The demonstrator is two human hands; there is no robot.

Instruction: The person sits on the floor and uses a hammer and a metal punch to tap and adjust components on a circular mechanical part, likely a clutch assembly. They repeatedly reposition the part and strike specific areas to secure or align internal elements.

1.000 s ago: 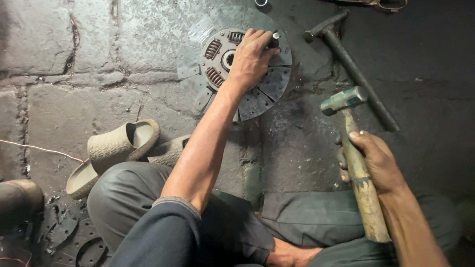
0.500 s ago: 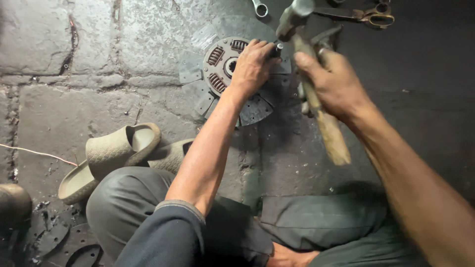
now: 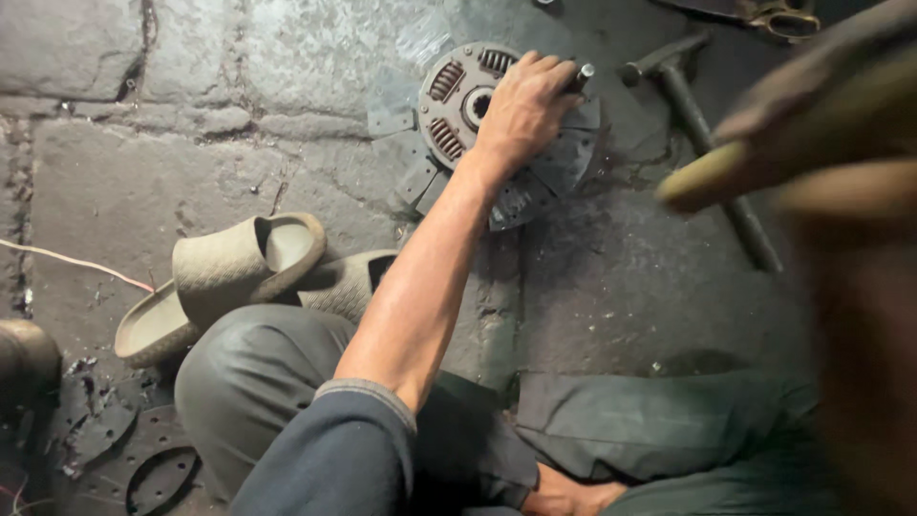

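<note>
- My left hand (image 3: 521, 110) pressed down on the round grey metal clutch disc (image 3: 506, 129) lying on the stone floor (image 3: 191, 143), fingers curled around a small metal punch (image 3: 580, 76).
- My right hand (image 3: 812, 105) was a blur near the wooden hammer handle (image 3: 712, 172); I couldn't tell its grip.
- A second dark hammer (image 3: 702, 134) lay just beside the disc.

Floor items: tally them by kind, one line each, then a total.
Clutch disc, under the left hand: 1
Punch, held upright on the disc by that hand: 1
Hammer lying on the floor: 1
Hammer handle, blurred, at the right: 1
Slippers: 2
Scissors: 1
Total: 7
</note>
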